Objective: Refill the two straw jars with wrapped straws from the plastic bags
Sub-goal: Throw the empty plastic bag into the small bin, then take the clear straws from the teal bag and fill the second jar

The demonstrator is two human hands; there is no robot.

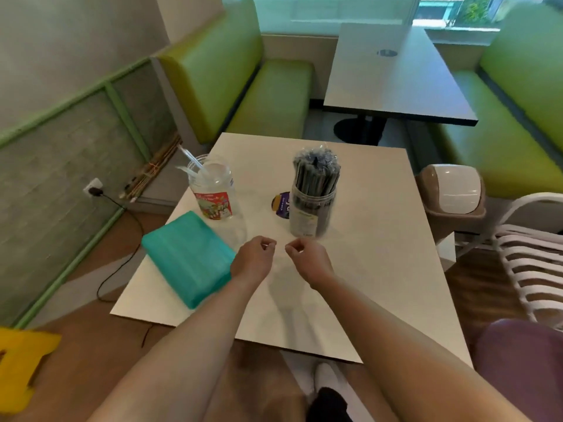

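Observation:
Two clear jars stand on the white table (380, 269). The left jar (214, 193), with a red label, holds only a few clear wrapped straws. The right jar (312, 205) is packed with dark wrapped straws (316, 175) that stick out of its top, with crumpled clear plastic at their tips. A teal bag of straws (187, 257) lies flat at the table's left. My left hand (254, 257) and my right hand (307, 257) hover close together in front of the jars. On each, the thumb and fingertips are pinched on what looks like thin clear plastic film; a faint blur hangs below them.
A purple lid (280, 204) lies behind the right jar. A swing-top bin (451, 190) stands right of the table, beside a white slatted chair (533, 263). Green benches and a second table (396, 77) are beyond. A cable (122, 269) runs across the floor at left.

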